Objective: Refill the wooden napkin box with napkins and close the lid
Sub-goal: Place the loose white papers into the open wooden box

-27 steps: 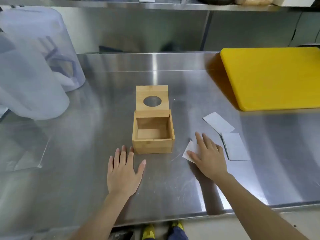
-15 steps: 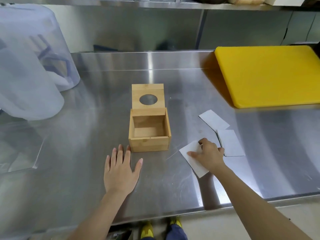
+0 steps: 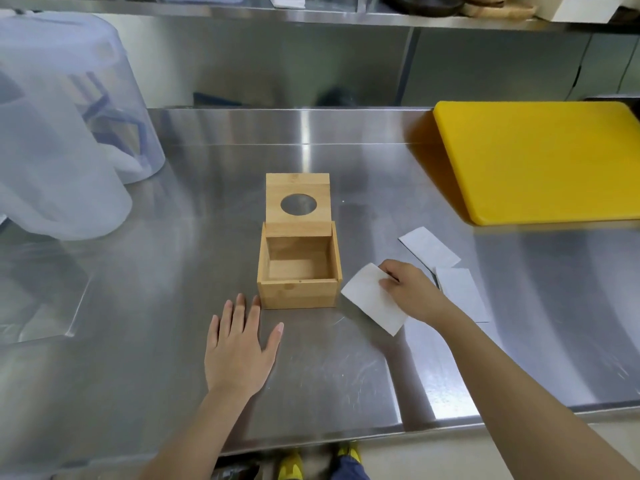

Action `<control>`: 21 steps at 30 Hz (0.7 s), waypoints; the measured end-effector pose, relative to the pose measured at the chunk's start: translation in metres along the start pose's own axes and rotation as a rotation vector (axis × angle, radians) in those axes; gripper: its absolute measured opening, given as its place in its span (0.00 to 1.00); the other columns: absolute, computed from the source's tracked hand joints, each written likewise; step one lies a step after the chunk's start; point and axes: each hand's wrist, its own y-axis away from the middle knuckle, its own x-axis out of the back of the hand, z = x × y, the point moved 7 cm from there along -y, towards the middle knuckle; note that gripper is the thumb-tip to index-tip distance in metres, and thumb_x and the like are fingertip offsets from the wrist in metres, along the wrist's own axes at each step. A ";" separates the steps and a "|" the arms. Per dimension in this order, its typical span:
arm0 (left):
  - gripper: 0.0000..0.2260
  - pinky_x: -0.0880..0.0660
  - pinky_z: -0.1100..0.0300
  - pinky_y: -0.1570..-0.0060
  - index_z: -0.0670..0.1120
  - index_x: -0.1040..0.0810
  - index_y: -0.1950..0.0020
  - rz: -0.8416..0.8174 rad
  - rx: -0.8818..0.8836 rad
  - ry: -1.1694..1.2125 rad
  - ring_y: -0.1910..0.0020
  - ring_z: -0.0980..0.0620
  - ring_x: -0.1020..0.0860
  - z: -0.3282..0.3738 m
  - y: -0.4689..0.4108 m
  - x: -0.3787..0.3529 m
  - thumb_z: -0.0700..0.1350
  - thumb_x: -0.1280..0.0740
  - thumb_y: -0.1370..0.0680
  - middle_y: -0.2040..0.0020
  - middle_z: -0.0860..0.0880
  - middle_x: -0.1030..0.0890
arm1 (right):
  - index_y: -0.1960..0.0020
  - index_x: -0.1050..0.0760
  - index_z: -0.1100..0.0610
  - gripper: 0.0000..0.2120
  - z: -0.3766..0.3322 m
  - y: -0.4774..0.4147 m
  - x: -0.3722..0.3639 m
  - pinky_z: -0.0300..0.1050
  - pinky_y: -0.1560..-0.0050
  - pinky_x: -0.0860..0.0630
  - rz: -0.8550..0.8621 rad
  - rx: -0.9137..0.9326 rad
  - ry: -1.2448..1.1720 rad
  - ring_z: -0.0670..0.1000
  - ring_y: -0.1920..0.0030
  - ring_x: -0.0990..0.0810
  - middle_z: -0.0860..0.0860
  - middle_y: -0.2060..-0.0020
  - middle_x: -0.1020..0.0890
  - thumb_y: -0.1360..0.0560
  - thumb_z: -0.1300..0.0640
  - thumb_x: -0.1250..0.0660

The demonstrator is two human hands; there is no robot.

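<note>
The wooden napkin box (image 3: pixel 298 293) stands open and empty in the middle of the steel table (image 3: pixel 145 358). Its sliding lid (image 3: pixel 298 188), with a round hole, is pushed back past the far wall. My right hand (image 3: pixel 414 292) pinches a white napkin (image 3: pixel 372 299) just right of the box, lifted at a slant off the table. Two more napkins lie flat to the right, one farther back (image 3: pixel 429 247) and one nearer (image 3: pixel 462 294). My left hand (image 3: pixel 240 344) rests flat and open on the table, fingertips near the box's front left corner.
A yellow cutting board (image 3: pixel 540 157) lies at the back right. Two large translucent plastic containers (image 3: pixel 59 133) stand upside down at the left. A steel shelf (image 3: pixel 311 12) runs along the back above the table. The table's front edge is close to my body.
My right hand has closed on the napkin nearest the box and raised it off the table toward the box. The left hand has stayed flat in place.
</note>
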 end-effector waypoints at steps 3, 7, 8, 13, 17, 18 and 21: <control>0.31 0.53 0.51 0.28 0.50 0.42 0.26 0.006 0.011 -0.004 0.25 0.47 0.47 -0.001 0.000 -0.001 0.65 0.57 0.25 0.24 0.47 0.41 | 0.61 0.30 0.52 0.12 -0.019 -0.005 0.012 0.31 0.72 0.33 0.027 0.058 -0.011 0.43 0.66 0.29 0.43 0.67 0.27 0.23 0.64 0.44; 0.31 0.52 0.51 0.28 0.49 0.40 0.27 0.013 0.011 0.002 0.25 0.47 0.45 0.000 0.000 -0.001 0.65 0.56 0.24 0.25 0.46 0.39 | 0.53 0.27 0.55 0.08 -0.046 -0.011 0.028 0.33 0.69 0.32 0.074 0.165 0.012 0.44 0.64 0.28 0.42 0.65 0.27 0.23 0.63 0.43; 0.31 0.52 0.51 0.28 0.49 0.39 0.27 0.014 0.010 0.009 0.25 0.47 0.45 0.000 0.000 0.000 0.65 0.56 0.24 0.25 0.46 0.39 | 0.52 0.27 0.56 0.07 -0.053 -0.013 0.032 0.36 0.67 0.31 0.086 0.185 0.009 0.45 0.64 0.27 0.42 0.65 0.26 0.23 0.63 0.43; 0.31 0.55 0.52 0.29 0.50 0.41 0.27 0.009 0.010 0.003 0.25 0.47 0.46 -0.001 0.000 -0.001 0.66 0.57 0.24 0.24 0.47 0.40 | 0.56 0.27 0.55 0.07 -0.093 -0.023 0.047 0.41 0.68 0.33 0.108 0.281 -0.072 0.46 0.64 0.27 0.45 0.65 0.26 0.23 0.62 0.42; 0.32 0.54 0.51 0.29 0.51 0.41 0.27 0.003 0.011 -0.004 0.25 0.47 0.46 -0.002 0.000 -0.002 0.66 0.58 0.24 0.24 0.47 0.40 | 0.55 0.27 0.51 0.08 -0.131 -0.029 0.038 0.32 0.69 0.32 0.071 0.388 -0.049 0.36 0.64 0.27 0.42 0.64 0.25 0.22 0.59 0.43; 0.32 0.55 0.52 0.29 0.51 0.42 0.27 0.003 0.012 -0.011 0.25 0.47 0.47 -0.002 0.000 -0.003 0.66 0.59 0.24 0.24 0.47 0.41 | 0.54 0.27 0.51 0.08 -0.140 -0.030 0.032 0.33 0.69 0.33 0.057 0.419 -0.015 0.38 0.63 0.27 0.43 0.63 0.25 0.22 0.59 0.44; 0.33 0.55 0.52 0.29 0.51 0.42 0.26 0.000 0.012 -0.007 0.25 0.47 0.47 -0.002 0.000 -0.003 0.67 0.61 0.25 0.24 0.48 0.40 | 0.49 0.28 0.57 0.09 -0.159 -0.032 0.006 0.41 0.67 0.33 0.004 0.507 0.155 0.51 0.62 0.27 0.52 0.59 0.24 0.21 0.61 0.46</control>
